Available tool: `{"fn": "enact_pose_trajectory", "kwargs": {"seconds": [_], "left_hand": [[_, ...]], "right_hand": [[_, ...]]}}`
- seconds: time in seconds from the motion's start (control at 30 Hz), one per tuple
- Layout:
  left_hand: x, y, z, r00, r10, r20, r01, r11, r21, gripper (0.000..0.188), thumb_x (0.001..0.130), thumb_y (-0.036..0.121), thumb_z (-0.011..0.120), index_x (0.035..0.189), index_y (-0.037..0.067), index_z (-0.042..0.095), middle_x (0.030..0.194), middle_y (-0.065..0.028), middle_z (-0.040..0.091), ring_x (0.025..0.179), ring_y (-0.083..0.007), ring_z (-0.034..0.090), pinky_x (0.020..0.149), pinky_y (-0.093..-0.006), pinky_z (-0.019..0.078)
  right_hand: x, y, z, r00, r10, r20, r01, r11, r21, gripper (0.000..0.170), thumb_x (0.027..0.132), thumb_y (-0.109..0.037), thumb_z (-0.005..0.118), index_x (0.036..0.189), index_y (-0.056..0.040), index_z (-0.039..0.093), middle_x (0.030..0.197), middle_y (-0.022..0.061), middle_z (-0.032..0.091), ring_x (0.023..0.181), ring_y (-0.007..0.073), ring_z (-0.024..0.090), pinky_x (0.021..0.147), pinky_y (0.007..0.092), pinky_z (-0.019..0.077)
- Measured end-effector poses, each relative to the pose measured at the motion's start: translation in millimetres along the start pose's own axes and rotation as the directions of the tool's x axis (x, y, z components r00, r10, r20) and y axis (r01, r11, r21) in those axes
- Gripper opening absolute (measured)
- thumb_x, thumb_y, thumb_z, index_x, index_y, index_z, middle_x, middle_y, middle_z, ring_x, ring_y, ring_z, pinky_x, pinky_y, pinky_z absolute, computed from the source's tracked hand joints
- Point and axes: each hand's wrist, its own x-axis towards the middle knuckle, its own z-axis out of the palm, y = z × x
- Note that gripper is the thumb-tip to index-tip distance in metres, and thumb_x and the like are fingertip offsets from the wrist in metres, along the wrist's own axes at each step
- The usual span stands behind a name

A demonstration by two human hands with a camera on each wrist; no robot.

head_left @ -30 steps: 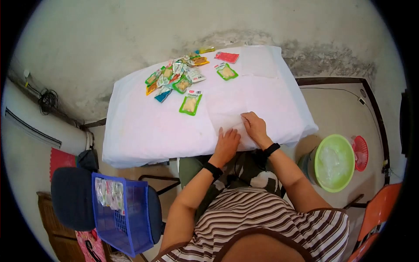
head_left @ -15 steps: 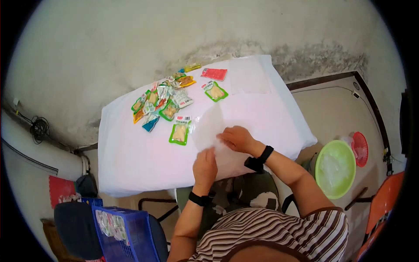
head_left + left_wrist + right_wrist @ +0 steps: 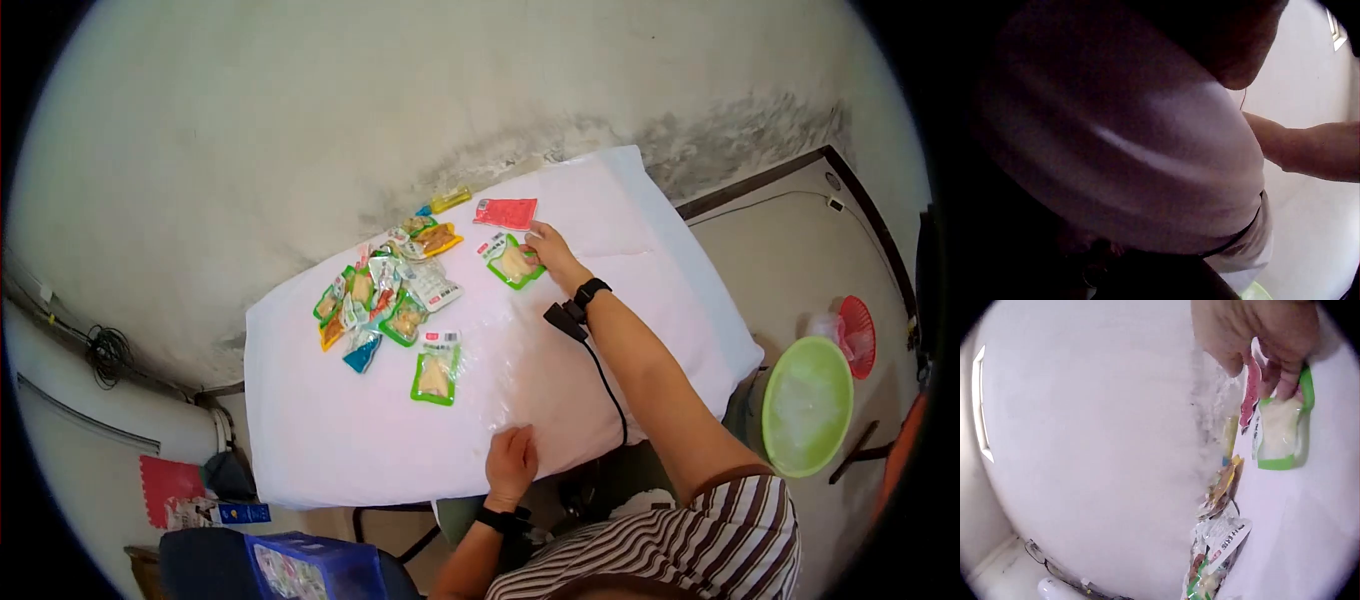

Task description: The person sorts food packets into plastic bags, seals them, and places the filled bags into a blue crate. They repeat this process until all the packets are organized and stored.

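The person's right hand (image 3: 553, 257) reaches over the far part of the desk (image 3: 320, 440), its fingers bent downward. In the right wrist view, the tips of at least 2 fingers touch a green-edged packet (image 3: 513, 263) with pale contents; whether they pinch it cannot be told. This packet lies on the white cloth, with a red packet (image 3: 506, 213) just beyond it, near the fingers.

The left hand (image 3: 511, 465) is low over the near edge of the desk, with its fingers curled in. Its underside is hidden, so how tightly it closes and whether it has hold of anything cannot be told. A thin, see-through sheet (image 3: 502, 385) glints beyond it, and to its left a 2nd green-edged packet (image 3: 434, 372) lies flat, apart from both hands.

Farther left, a loose pile of packets (image 3: 383, 292) overlaps, in green, orange, white and blue. A small yellow bottle (image 3: 453, 200) with a blue end lies at the far edge.

Both wrists wear black bands, and a black cable (image 3: 608, 383) hangs beside the right forearm. To the right of the desk are a light green basin (image 3: 808, 408) and a red basket (image 3: 858, 335); to the left, a blue crate (image 3: 345, 570) is beside a dark chair (image 3: 195, 565).
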Motion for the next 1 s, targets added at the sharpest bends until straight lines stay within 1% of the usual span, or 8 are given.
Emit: {"fn": "enact_pose_trajectory", "kwargs": {"seconds": [0.3,0.5,0.53,0.6,0.67,0.8,0.87,1.0], "left_hand": [[1.8,2.0,-0.6,0.999,0.038,-0.028,-0.038,0.999,0.009,0.026,0.071,0.002,0.061,0.096,0.007,0.063,0.092,-0.0126,0.057,0.084,-0.0301,0.055,0.07,-0.0356,0.0481],[2.1,-1.4,4.7,0.994,0.072,-0.082,-0.071,0.997,0.022,0.023,0.073,0.0,0.059,0.095,0.004,0.061,0.092,-0.014,0.057,0.086,-0.0308,0.056,0.071,-0.0359,0.0482],[2.7,-2.4,5.9,0.991,0.089,-0.098,-0.086,0.996,0.03,0.022,0.074,0.0,0.058,0.095,0.004,0.061,0.091,-0.0144,0.057,0.086,-0.0308,0.056,0.072,-0.036,0.0481],[2.6,-2.5,7.8,0.988,0.096,-0.118,-0.096,0.995,0.003,0.02,0.074,-0.001,0.057,0.094,0.002,0.061,0.091,-0.0149,0.057,0.087,-0.0312,0.055,0.074,-0.0364,0.0475],[3.3,-3.9,7.5,0.989,0.09,-0.12,-0.093,0.996,-0.014,0.019,0.074,-0.001,0.057,0.093,0.002,0.06,0.091,-0.0152,0.057,0.087,-0.0317,0.055,0.075,-0.0367,0.0472],[3.8,-1.7,7.0,0.986,0.108,-0.125,-0.114,0.993,-0.041,0.021,0.073,-0.003,0.056,0.093,0.001,0.059,0.091,-0.015,0.056,0.088,-0.0327,0.054,0.076,-0.038,0.0461],[1.1,1.9,7.7,0.984,0.135,-0.12,-0.138,0.99,-0.014,0.021,0.072,-0.002,0.056,0.093,0.002,0.059,0.091,-0.0148,0.056,0.087,-0.0326,0.054,0.075,-0.038,0.0459],[0.8,8.6,10.4,0.983,0.139,-0.119,-0.138,0.99,0.02,0.022,0.073,-0.001,0.055,0.093,0.002,0.059,0.089,-0.0149,0.055,0.086,-0.0325,0.053,0.075,-0.0381,0.0453]], "right_hand": [[-1.5,-6.6,-12.0,0.988,-0.033,0.15,-0.008,0.965,0.264,0.037,0.091,-0.016,0.047,0.126,-0.0046,0.046,0.111,0.0039,0.053,0.094,0.0131,0.05,0.076,0.028,0.0463],[-93.8,-75.1,-36.4,0.945,-0.218,0.245,0.221,0.975,0.017,0.035,0.089,-0.012,0.051,0.124,-0.007,0.049,0.112,0.0021,0.054,0.101,0.0106,0.051,0.083,0.0258,0.044],[-96.1,-69.8,-52.7,0.816,-0.48,0.323,0.553,0.811,-0.19,0.033,0.088,-0.011,0.053,0.12,-0.0045,0.052,0.113,0.003,0.055,0.103,0.0131,0.052,0.084,0.0272,0.0443],[-153.4,-94.4,-69.4,0.79,-0.457,0.408,0.603,0.698,-0.386,0.032,0.085,-0.01,0.055,0.116,-0.0026,0.054,0.115,0.0081,0.055,0.101,0.0189,0.055,0.085,0.0287,0.045],[-208.0,-106.0,-89.6,0.678,-0.466,0.569,0.721,0.267,-0.64,0.034,0.08,-0.009,0.058,0.113,-0.0035,0.056,0.115,0.0125,0.054,0.102,0.025,0.056,0.085,0.0302,0.0454],[-278.8,-67.1,-138.9,0.774,-0.255,0.58,0.633,0.286,-0.719,0.027,0.076,-0.008,0.062,0.103,-0.0045,0.06,0.112,0.0131,0.055,0.095,0.0272,0.057,0.08,0.0322,0.0468],[-302.0,-31.9,-147.3,0.839,-0.405,0.363,0.526,0.436,-0.73,0.018,0.078,-0.011,0.062,0.094,-0.0031,0.059,0.102,0.0129,0.057,0.087,0.0259,0.058,0.074,0.0308,0.0472],[-305.1,0.2,-135.7,0.956,-0.278,-0.092,0.107,0.624,-0.774,0.037,0.074,-0.029,0.067,0.096,-0.0017,0.054,0.098,0.0144,0.054,0.082,0.0276,0.058,0.069,0.0336,0.047]]}}
